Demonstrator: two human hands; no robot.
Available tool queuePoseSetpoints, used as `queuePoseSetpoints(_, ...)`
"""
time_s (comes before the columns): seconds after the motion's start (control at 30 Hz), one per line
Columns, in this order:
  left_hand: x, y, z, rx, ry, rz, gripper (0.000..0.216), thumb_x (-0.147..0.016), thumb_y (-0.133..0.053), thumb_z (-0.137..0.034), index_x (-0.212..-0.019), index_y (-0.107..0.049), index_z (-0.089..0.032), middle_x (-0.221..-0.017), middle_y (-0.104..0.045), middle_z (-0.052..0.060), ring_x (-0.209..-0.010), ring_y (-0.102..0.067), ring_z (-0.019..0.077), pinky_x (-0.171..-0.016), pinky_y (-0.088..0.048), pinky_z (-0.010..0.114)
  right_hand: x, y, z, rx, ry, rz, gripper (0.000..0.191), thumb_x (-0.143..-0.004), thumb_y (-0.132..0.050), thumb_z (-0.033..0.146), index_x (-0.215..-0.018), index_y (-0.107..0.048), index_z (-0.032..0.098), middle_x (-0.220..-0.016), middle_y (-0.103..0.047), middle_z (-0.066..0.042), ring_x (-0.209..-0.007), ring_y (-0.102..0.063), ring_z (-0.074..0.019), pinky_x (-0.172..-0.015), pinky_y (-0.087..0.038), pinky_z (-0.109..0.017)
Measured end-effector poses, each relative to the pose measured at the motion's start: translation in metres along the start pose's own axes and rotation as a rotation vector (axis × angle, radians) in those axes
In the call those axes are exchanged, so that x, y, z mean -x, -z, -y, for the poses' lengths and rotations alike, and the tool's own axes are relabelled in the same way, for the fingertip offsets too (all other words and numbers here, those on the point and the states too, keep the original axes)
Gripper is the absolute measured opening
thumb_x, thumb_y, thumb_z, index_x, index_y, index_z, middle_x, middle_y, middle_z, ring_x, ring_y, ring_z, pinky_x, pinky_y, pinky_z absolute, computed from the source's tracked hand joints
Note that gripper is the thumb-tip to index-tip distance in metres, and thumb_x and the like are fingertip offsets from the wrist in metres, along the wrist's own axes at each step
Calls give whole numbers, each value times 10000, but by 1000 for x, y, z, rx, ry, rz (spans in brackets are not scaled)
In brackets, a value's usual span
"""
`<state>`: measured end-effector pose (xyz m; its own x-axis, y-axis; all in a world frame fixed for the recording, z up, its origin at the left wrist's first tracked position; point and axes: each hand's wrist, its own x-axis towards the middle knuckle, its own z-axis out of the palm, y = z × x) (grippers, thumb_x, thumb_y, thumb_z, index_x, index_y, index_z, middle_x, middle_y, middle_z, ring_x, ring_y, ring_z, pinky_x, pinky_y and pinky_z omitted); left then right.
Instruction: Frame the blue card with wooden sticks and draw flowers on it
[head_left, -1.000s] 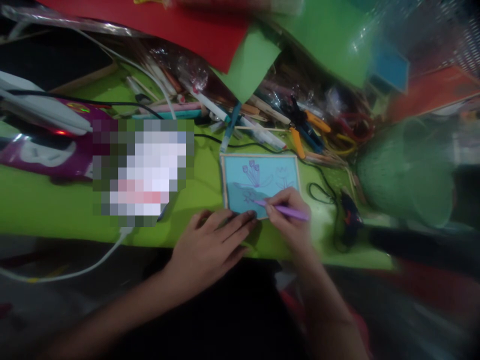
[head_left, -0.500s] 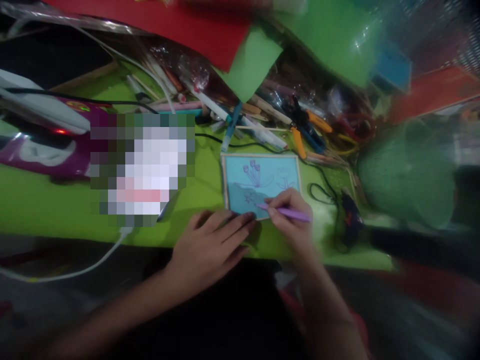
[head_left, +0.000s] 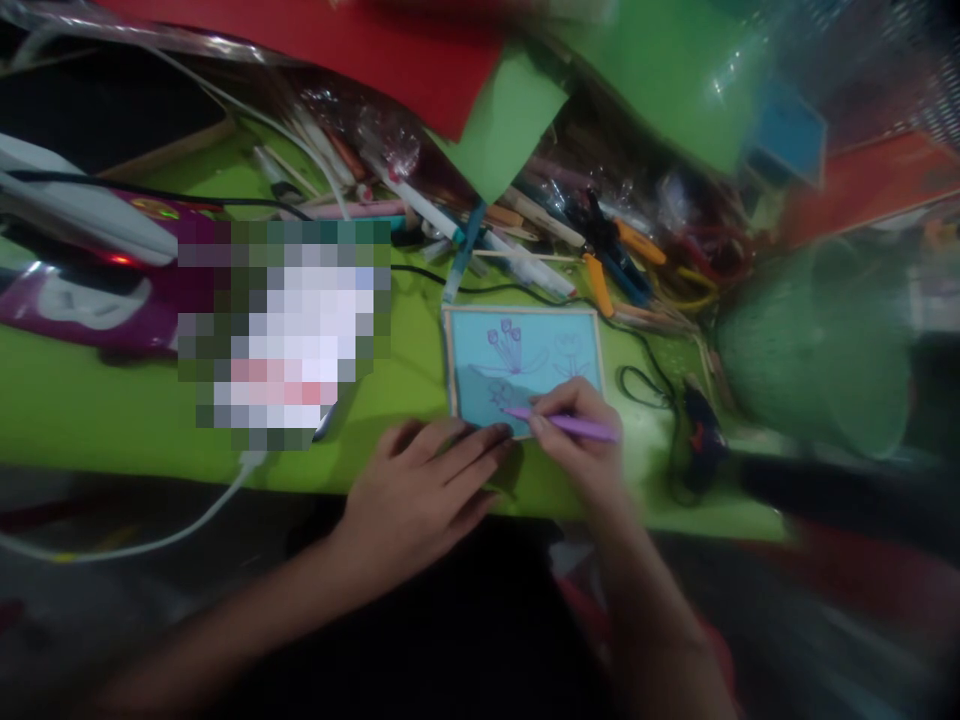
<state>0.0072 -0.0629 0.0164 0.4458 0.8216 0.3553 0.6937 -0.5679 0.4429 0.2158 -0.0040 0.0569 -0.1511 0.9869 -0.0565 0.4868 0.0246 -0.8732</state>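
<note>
On the green table (head_left: 405, 400) lies a small blue board (head_left: 472, 340) with a pale wooden edge, bearing purple line drawings of flowers. My right hand (head_left: 581, 430) is closed around a purple pen (head_left: 581, 428), whose tip meets the board at a small flower drawing (head_left: 500, 393) in the lower left part. My left hand (head_left: 424, 480) lies flat, fingers stretched out, with its fingertips at the board's lower edge.
Left of the board is a bright, pixelated device (head_left: 307, 330) with a white cable (head_left: 225, 498). Behind are markers (head_left: 525, 262), orange-handled pliers (head_left: 598, 285) and red scissors (head_left: 716, 250). A glue gun (head_left: 701, 430) and a green basket (head_left: 817, 350) stand at the right.
The pen tip has moved slightly left along the small lower flower, which shows more purple lines. My left hand has stayed in place.
</note>
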Motion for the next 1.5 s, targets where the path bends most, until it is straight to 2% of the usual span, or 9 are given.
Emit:
queuePoseSetpoints(0.17,0,-1,0,8,-2,-16,363,-1021,-610,-303,-1379,-656,-260,-1345,-749,19,-1124,-659,258,-877,-442,438,-1,-1,0,41,-5,-20,107,-832,-715,286,-787,-631,237,-666,-644,39,-565,-536,-118,-527,-421,-246)
queuePoseSetpoints(0.43,0,1,1,30,0,-39,331,-1013,-621,-272,-1337,-678,-243,-1313,-767,-7,-1123,-665,247,-887,-445,439,-2,0,1,7,28,-2,81,-825,-708,243,-793,-634,234,-671,-649,46,-570,-555,-114,-534,-434,-239)
queuePoseSetpoints(0.7,0,1,1,33,15,-50,304,-1024,-613,-262,-1321,-675,-250,-1308,-769,-29,-1130,-672,230,-879,-466,441,0,1,-3,-39,-22,28,96,-825,-721,266,-803,-631,243,-700,-658,38,-595,-574,-127,-560,-459,-255)
queuePoseSetpoints(1.03,2,-1,2,48,11,-59,333,-995,-647,-276,-1324,-694,-239,-1262,-785,12,-1129,-672,255,-885,-453,433,0,1,-1,-80,-83,76,130,-845,-744,296,-817,-635,231,-682,-627,50,-589,-522,-108,-552,-412,-244)
queuePoseSetpoints(1.5,0,0,1,50,-1,-87,281,-1014,-637,-292,-1278,-708,-229,-1265,-785,-1,-1104,-679,241,-861,-447,428,-2,-3,0,-9,-37,44,110,-843,-762,281,-836,-666,229,-697,-668,41,-574,-553,-106,-536,-432,-232)
